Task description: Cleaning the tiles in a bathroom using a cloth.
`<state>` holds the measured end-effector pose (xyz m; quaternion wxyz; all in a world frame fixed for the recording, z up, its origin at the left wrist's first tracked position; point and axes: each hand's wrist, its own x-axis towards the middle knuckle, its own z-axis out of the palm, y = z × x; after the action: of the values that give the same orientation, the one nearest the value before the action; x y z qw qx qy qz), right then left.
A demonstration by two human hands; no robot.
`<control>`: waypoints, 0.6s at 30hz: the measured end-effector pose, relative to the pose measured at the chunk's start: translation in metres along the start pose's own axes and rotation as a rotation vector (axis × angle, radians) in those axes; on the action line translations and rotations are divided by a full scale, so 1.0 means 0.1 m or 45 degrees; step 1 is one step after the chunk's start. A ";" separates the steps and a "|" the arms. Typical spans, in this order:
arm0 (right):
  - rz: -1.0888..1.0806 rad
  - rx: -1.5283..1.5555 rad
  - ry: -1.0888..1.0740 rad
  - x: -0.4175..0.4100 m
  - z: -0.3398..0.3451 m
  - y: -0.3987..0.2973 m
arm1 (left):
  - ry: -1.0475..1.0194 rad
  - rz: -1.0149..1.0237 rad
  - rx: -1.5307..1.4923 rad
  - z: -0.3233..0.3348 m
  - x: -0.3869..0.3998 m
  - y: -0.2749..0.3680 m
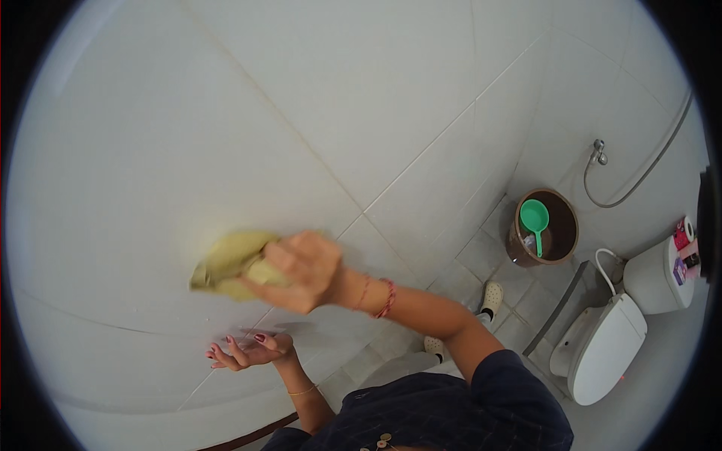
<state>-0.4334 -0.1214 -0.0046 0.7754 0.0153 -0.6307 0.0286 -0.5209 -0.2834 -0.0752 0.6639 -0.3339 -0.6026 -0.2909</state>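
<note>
A bunched yellow-green cloth [240, 265] is pressed against the white tiled wall [169, 141] left of the picture's middle. My right hand [304, 270], blurred, grips it; a red braided bracelet circles that wrist. Below and slightly left, my left hand [251, 352] is beside the wall with its fingers apart and nothing in them. Whether its fingertips touch the tiles I cannot tell.
A brown bucket [513, 248] with a green dipper [534, 215] inside stands by the wall. Beyond it are a toilet [609, 349], a cistern [648, 276] bearing a paper roll and small packets, and a wall tap [599, 152] with a hose. My feet in clogs stand on grey floor tiles.
</note>
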 end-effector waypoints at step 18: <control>0.944 -0.457 0.359 -0.41 -0.64 1.23 | 0.021 0.029 0.009 0.02 0.06 0.02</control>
<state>-0.3874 0.0043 -0.0589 0.7815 -0.3514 -0.4765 0.1969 -0.5197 -0.2804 -0.0689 0.6732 -0.3361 -0.5943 -0.2839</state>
